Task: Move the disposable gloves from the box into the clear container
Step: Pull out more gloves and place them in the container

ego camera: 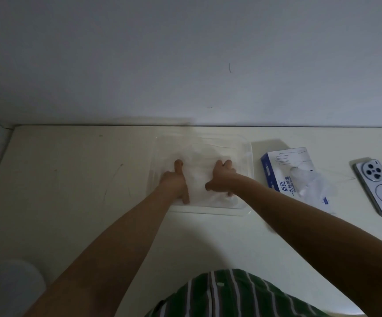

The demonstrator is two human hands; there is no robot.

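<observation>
A clear container [242, 143] stands on the pale table near the wall, holding a pile of translucent disposable gloves [199, 172]. Both hands are inside it, pressing down on the pile. My left hand [175, 181] rests on the pile's left side with fingers mostly straight. My right hand [222, 177] presses the right side, thumb spread toward the left; its fingertips are partly hidden in the plastic. To the right lies the white and blue glove box [283, 163], with a few loose gloves [311, 181] spilling from its opening.
A phone [379, 188] lies face down at the table's right edge. A pale rounded object [13, 284] sits at the lower left. The wall runs right behind the container. My striped shirt shows at the bottom.
</observation>
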